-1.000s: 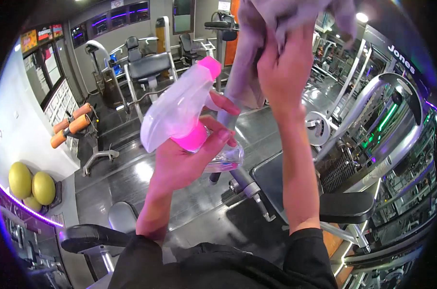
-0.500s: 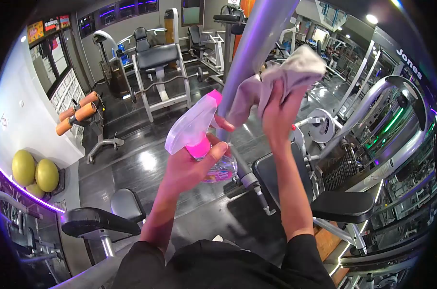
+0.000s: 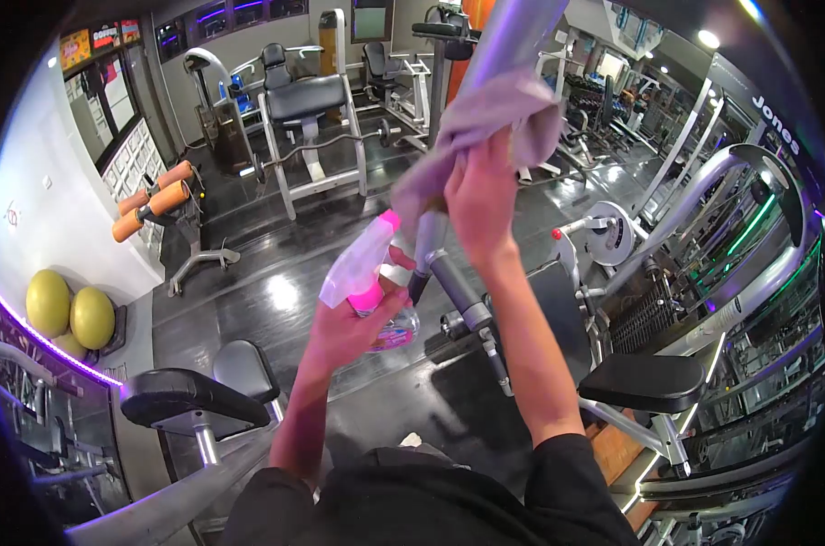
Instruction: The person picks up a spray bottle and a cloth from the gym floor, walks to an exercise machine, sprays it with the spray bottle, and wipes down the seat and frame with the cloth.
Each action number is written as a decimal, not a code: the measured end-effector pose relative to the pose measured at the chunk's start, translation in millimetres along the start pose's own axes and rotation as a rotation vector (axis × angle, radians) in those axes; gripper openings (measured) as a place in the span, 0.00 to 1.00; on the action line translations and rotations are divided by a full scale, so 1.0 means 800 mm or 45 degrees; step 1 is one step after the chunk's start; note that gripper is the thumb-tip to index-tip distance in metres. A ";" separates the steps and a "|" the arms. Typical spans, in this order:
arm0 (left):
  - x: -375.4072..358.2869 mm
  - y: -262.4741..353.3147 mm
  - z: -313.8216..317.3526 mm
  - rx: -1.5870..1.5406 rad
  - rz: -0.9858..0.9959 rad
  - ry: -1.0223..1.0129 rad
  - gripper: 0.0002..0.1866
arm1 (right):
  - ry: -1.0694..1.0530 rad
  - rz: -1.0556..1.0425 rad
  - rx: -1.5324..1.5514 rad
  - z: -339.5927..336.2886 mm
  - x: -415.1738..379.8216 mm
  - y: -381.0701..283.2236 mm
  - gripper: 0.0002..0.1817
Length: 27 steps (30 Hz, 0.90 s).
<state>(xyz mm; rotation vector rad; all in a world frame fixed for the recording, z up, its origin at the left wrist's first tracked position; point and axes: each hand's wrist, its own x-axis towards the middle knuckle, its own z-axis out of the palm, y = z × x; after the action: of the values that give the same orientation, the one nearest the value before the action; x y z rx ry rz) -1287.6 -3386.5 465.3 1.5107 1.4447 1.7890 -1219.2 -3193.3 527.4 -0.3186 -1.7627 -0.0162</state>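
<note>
A clear spray bottle (image 3: 396, 333) with a pink collar and a whitish trigger head is gripped in my left hand (image 3: 344, 328), its pink nozzle pointing up and to the right. My right hand (image 3: 482, 196) is closed on a greyish-mauve cloth (image 3: 485, 114), which drapes over the front of a slanted silver metal post (image 3: 513, 36). Part of the post is hidden behind the cloth and hand. The cloth's lower left end hangs just above the bottle's nozzle.
Black padded seats stand at the lower left (image 3: 185, 398) and lower right (image 3: 644, 380). A preacher curl bench (image 3: 308, 102) with a curl bar (image 3: 326, 146) is farther back. Yellow exercise balls (image 3: 49, 300) sit by the left wall. A machine with a weight plate (image 3: 610, 234) is at right.
My right hand and the cloth have moved left, and the cloth now lies across the post. My left hand with the spray bottle has shifted slightly down and left.
</note>
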 end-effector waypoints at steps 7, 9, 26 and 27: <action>-0.037 -0.002 -0.003 -0.156 -0.105 -0.034 0.25 | -0.335 0.303 0.076 0.021 -0.111 0.008 0.14; -0.041 -0.003 -0.005 -0.167 -0.120 -0.057 0.24 | -0.348 0.373 0.102 0.026 -0.119 0.009 0.14; -0.060 -0.009 -0.005 -0.320 -0.242 -0.155 0.24 | -1.354 0.657 -0.274 -0.021 -0.138 0.014 0.15; -0.061 -0.010 -0.005 -0.322 -0.244 -0.158 0.24 | -1.291 0.683 -0.269 -0.021 -0.137 0.009 0.17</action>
<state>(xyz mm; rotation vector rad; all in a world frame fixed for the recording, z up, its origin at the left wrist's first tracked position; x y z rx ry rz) -1277.2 -3424.3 435.0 1.2854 1.2083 1.6612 -1181.5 -3211.6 424.6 -1.0854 -2.6102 0.4108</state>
